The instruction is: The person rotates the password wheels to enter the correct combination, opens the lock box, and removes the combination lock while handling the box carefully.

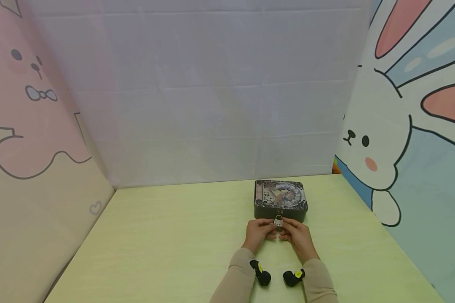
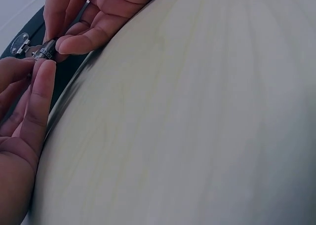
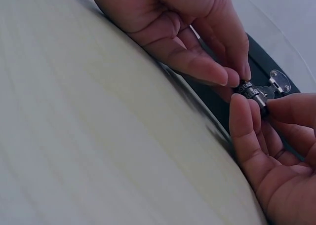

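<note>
Beige fabric covers both of your forearms, each sleeve [image 1: 320, 280] ending short of the wrist. Just inside the forearms sit two black wrist cameras [image 1: 263, 277], one per arm, apart from each other.

Next are your hands. Your left hand [image 1: 258, 234] pinches the padlock from its left end; your right hand [image 1: 298, 239] pinches it from its right end. Thumb and fingertips of each hand touch the metal. Neither hand is nearer: the padlock [image 1: 278, 221] lies between them, directly ahead of your fingertips' gap, with the lower fingers of both hands curling beneath it.

Note the orientation. Judged from the wrist views, the row of number rings [image 3: 248, 90] runs crosswise, from hand to hand, so each ring would turn across that line, toward or away from you. The figures are too small to read.

On its far side, the padlock meets the silver latch [image 3: 280, 83] on the box front; the shackle [image 1: 279, 217] points toward that latch. Whether the shackle is locked or loose, you cannot tell from these views.

Beyond the latch stands the dark box [image 1: 262, 213], lid down, its longer side crosswise to you and parallel with the ring row. It rests near the back edge of the pale yellow-green table [image 1: 155, 235]. A white curtain [image 1: 212, 92] hangs behind.
</note>
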Motion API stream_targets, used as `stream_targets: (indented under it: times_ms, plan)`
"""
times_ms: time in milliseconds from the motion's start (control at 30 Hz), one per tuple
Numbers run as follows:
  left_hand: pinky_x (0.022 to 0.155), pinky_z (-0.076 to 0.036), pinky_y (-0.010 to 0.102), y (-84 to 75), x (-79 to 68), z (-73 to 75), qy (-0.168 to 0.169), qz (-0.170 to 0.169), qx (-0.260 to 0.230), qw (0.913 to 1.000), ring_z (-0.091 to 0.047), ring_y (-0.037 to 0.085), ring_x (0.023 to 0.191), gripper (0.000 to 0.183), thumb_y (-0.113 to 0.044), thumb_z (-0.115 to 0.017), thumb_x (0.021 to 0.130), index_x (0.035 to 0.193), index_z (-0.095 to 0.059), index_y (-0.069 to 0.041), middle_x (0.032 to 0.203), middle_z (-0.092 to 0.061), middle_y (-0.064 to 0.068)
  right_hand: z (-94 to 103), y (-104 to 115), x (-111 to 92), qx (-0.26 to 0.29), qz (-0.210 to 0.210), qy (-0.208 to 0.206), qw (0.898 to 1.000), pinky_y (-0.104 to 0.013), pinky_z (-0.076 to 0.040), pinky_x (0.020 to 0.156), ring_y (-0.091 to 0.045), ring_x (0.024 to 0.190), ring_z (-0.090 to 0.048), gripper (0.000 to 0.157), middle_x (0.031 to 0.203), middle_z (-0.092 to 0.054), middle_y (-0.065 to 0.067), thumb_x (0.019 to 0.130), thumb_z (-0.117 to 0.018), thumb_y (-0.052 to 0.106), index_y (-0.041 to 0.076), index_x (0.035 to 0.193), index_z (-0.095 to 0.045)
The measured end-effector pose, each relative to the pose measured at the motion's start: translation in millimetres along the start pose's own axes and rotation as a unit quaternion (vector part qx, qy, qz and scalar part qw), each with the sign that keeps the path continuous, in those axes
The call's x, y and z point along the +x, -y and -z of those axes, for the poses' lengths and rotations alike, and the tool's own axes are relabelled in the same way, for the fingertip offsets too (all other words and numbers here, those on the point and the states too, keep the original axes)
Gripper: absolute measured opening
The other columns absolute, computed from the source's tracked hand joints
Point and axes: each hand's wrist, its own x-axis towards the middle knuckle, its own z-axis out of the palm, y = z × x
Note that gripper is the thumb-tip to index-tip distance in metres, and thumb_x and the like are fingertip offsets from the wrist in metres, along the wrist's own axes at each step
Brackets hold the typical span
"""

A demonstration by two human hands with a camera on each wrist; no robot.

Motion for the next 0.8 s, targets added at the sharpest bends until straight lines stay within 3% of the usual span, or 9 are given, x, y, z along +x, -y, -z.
stream_targets:
  times_ms: [333,467,800]
  plan:
    - [0.059,-0.063,0.030,-4.2,-4.9,-1.5,-0.015,0.009,-0.007,0.9998,-0.068,0.014,0.061,0.022,0.009,-0.069,0.085,0.107,-0.073,0.009,0.081,-0.072,0.019,0.0,0.3,-0.5,0.002,-0.001,0.001,1.000,-0.025,-0.060,0.059,-0.012,0.065,-0.060,0.040,0.090,-0.061,-0.008,0.101,-0.048,-0.004,-0.017,0.139,-0.045]
    - [0.056,-0.062,0.029,-4.3,-5.5,-0.3,-0.002,0.016,-0.010,0.9998,-0.068,0.014,0.059,0.024,0.008,-0.069,0.086,0.110,-0.072,0.008,0.082,-0.073,0.019,0.3,-0.1,-0.7,0.005,0.001,0.001,1.000,-0.024,-0.059,0.059,-0.012,0.064,-0.060,0.039,0.088,-0.062,-0.008,0.101,-0.048,-0.005,-0.017,0.138,-0.045]
    - [0.055,-0.062,0.030,-1.8,-3.2,1.4,0.023,0.009,-0.028,0.9993,-0.073,0.024,0.075,0.027,0.011,-0.067,0.087,0.114,-0.068,0.012,0.095,-0.072,0.022,0.5,-1.0,1.2,0.007,0.004,-0.001,1.000,-0.024,-0.059,0.057,-0.012,0.062,-0.060,0.039,0.081,-0.063,-0.007,0.100,-0.050,-0.005,-0.018,0.137,-0.046]
